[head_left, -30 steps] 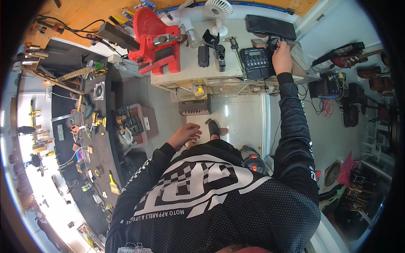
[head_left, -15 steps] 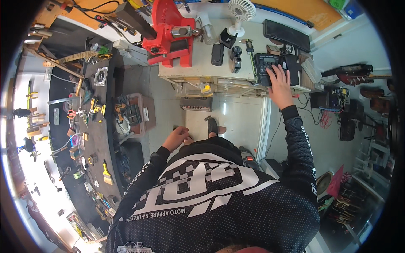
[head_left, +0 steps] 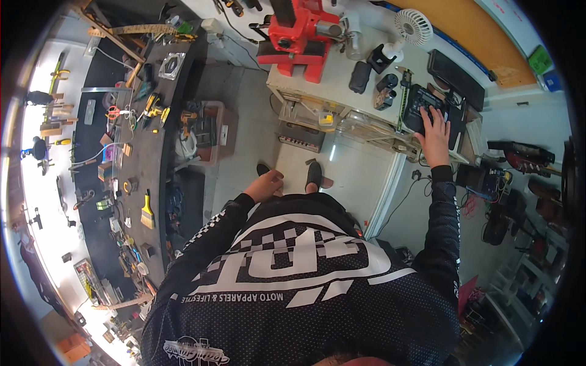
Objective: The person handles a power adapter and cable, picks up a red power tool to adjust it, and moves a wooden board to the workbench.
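Observation:
My right hand (head_left: 435, 135) lies over a black electronic unit with buttons (head_left: 417, 101) at the right end of the workbench. Its fingers are stretched and spread, with the fingertips on the unit's top, and they hide part of it. A green-marked caliper (head_left: 405, 91) lies along the unit's left side. My left hand (head_left: 265, 186) hangs in front of my body, away from the bench, with nothing seen in it. Its fingers are loosely bent and slightly apart.
A red machine (head_left: 299, 46), dark bottles (head_left: 386, 91), a black case (head_left: 360, 77) and a white fan (head_left: 412, 28) stand on the bench (head_left: 342, 91). Left is a dark tool table (head_left: 137, 183) with drills and a brush. An amplifier (head_left: 300, 135) sits on the floor.
My view has turned, so the bench now appears tilted and further right. My right hand stays on the black unit, its fingers shifted slightly. My left hand still hangs low.

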Motion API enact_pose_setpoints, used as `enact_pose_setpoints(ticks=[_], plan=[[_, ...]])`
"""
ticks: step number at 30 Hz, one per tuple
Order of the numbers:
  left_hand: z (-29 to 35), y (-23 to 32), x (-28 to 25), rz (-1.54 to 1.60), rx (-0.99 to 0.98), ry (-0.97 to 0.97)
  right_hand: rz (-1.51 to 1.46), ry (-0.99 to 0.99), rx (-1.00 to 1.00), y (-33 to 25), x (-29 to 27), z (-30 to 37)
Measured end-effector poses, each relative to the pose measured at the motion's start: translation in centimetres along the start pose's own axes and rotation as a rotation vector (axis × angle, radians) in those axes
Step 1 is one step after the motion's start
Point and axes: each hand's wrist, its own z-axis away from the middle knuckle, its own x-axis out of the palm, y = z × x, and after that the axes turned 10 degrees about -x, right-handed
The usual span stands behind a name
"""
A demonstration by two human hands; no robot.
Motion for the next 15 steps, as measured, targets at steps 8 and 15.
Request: enact_pose_setpoints(ticks=[8,15], plan=[[1.9,-4.2,-0.2,-0.040,-0.059,0.115,0.015,-0.051,-0.149,1.3,-0.4,-0.2],[1.0,-9.9,2.0,0.006,-0.114,0.155,0.097,-0.136,-0.175,2.5,-0.3,0.0]])
